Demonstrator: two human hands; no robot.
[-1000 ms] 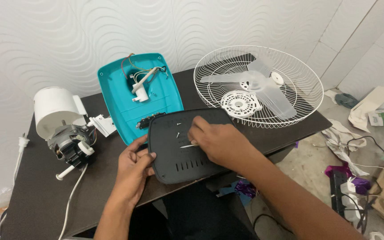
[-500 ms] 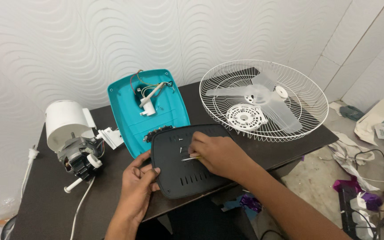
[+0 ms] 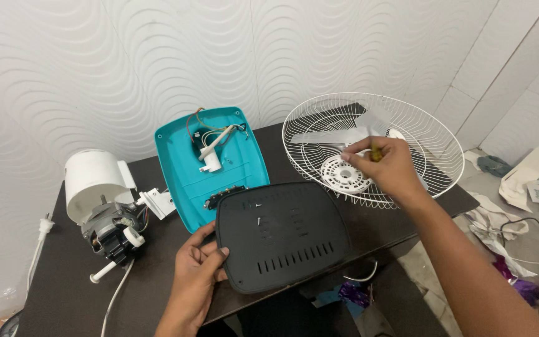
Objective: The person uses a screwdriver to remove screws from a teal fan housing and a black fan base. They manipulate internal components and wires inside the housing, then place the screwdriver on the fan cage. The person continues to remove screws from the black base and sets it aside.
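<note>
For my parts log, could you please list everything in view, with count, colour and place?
black vented panel: one, black, table front centre, two small screws lying on it
teal housing: one, teal, behind the panel, wires and a white part inside
fan guard: one, white wire, table right, pale blades inside it
motor: one, white cover over bare metal, table left
power cord: one, white, left table edge
table: one, dark brown
floor clutter: several pieces, mixed colours, right
left hand: on the panel's left edge
right hand: over the guard, pinching a small dark and yellow thing
</note>
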